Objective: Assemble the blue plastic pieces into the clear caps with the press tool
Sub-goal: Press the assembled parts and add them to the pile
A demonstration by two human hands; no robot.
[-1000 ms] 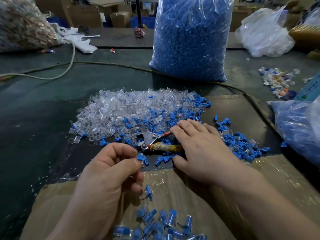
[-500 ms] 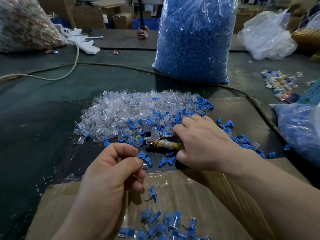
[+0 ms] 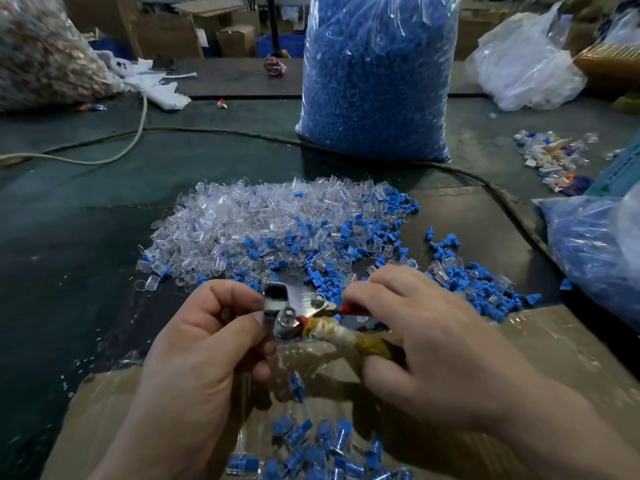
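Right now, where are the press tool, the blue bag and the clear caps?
Press tool (image 3: 299, 301): head view, on its metal plate.
Blue bag (image 3: 377, 81): head view, on its front face.
Clear caps (image 3: 221, 223): head view, middle of the pile.

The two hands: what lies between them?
The press tool, metal head at the left hand, wrapped handles in the grip of the right hand, as the head view shows.

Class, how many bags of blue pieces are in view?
2: a tall bag standing behind the pile, and a second bag at the right edge, partly cut off.
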